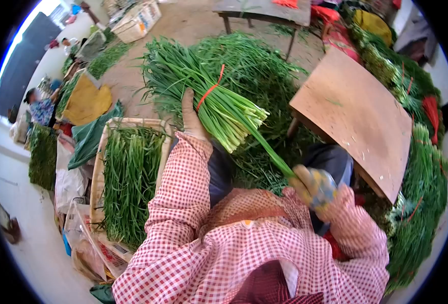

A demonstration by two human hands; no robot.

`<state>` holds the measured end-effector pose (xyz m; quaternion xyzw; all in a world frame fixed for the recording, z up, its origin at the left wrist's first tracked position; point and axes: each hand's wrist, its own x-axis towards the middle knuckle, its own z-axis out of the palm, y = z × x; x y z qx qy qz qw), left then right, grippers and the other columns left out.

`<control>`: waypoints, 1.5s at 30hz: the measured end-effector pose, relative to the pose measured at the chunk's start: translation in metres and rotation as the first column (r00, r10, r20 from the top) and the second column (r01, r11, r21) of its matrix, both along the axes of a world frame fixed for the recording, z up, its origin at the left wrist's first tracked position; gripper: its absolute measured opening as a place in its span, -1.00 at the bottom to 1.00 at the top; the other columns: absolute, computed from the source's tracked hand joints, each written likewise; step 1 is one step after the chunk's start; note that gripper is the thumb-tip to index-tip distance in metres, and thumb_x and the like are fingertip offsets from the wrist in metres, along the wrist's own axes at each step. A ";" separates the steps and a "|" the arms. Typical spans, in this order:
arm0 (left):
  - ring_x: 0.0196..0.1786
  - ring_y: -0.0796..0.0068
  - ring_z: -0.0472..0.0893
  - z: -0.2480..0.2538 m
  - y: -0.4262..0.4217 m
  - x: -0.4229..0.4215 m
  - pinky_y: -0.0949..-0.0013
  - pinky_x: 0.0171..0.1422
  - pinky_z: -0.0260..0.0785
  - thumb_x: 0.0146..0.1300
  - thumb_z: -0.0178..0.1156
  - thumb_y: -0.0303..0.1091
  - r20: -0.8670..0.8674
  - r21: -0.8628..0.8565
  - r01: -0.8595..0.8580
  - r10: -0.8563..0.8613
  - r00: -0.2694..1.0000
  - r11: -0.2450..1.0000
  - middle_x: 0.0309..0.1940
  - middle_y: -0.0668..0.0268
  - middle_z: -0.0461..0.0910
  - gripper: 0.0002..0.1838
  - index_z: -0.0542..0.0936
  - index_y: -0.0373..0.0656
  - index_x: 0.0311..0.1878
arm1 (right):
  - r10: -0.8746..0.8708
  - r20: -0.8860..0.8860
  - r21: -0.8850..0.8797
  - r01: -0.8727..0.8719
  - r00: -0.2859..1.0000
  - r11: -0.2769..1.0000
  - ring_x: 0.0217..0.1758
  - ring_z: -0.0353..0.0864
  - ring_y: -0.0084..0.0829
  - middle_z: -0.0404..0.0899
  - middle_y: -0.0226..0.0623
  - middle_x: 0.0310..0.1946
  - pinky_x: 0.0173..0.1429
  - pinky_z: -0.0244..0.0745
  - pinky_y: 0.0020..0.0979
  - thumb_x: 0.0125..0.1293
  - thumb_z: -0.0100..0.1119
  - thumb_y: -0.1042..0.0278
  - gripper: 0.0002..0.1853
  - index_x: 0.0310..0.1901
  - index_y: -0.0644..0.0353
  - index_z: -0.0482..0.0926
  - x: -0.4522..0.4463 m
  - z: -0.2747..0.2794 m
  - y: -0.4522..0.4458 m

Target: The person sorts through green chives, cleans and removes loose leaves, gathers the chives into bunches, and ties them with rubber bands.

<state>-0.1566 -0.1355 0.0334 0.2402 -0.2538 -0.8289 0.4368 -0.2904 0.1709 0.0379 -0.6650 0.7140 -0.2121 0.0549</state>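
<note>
A thick bundle of garlic chives (224, 109) lies slantwise in front of me, its pale cut stem ends towards the lower right. An orange-red band (211, 95) runs around its middle. My left hand (191, 115) is closed around the near side of the bundle, with its fingers partly hidden underneath. A thin strand of green leaves (272, 154) stretches from the bundle down to my right hand (312, 186). That hand wears a stained glove and is closed on the strand's end.
A rectangular basket (100, 164) full of chives stands at my left. At right is a low brown tabletop (355, 116) with scraps on it. Loose greens (254, 61) are heaped on the floor ahead. Banded bundles (421, 187) are stacked along the right. Another person (42, 109) sits far left.
</note>
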 end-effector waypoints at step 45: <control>-0.13 0.31 0.63 0.012 0.059 -0.048 0.25 -0.01 0.54 0.27 0.17 -0.01 -0.032 -0.163 0.105 -0.111 0.993 0.981 -0.12 0.22 0.62 -0.53 0.51 -0.18 0.08 | -0.148 0.035 -0.170 0.152 0.988 0.974 -0.45 0.56 -0.16 0.56 -0.16 -0.40 -0.39 0.45 -0.27 0.30 0.17 0.28 -0.82 -0.17 0.19 0.58 -0.012 0.037 -0.080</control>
